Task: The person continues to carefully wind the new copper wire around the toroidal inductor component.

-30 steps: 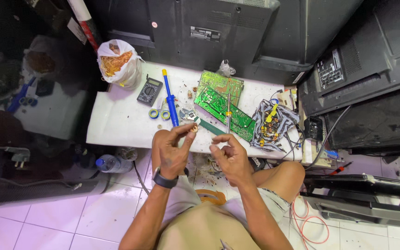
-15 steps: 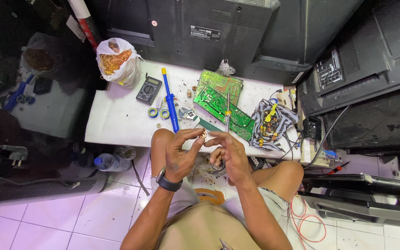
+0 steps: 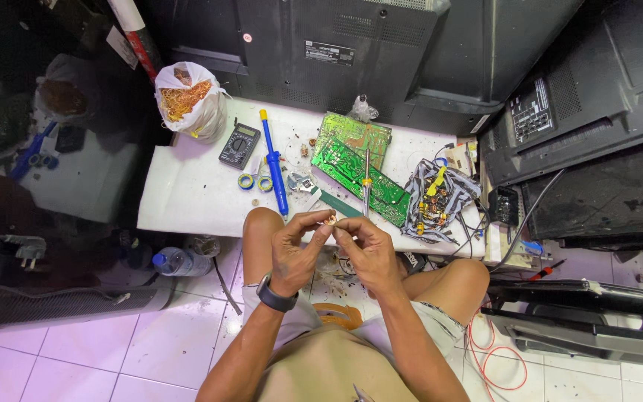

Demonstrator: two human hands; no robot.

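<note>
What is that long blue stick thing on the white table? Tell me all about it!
The blue tool is a long, slim tube that looks like plastic, bright blue, with a yellow tip at its far end. It lies flat on the white table, pointing away from the person and slightly tilted. A grey multimeter sits just to its left, and rolls of tape lie against its lower part. Neither hand touches it; its near end stops just short of the person's knee.

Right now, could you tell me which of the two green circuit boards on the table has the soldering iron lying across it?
The larger, darker green circuit board, nearer the hands, has the soldering iron across it. The paler board behind it lies bare.
</note>
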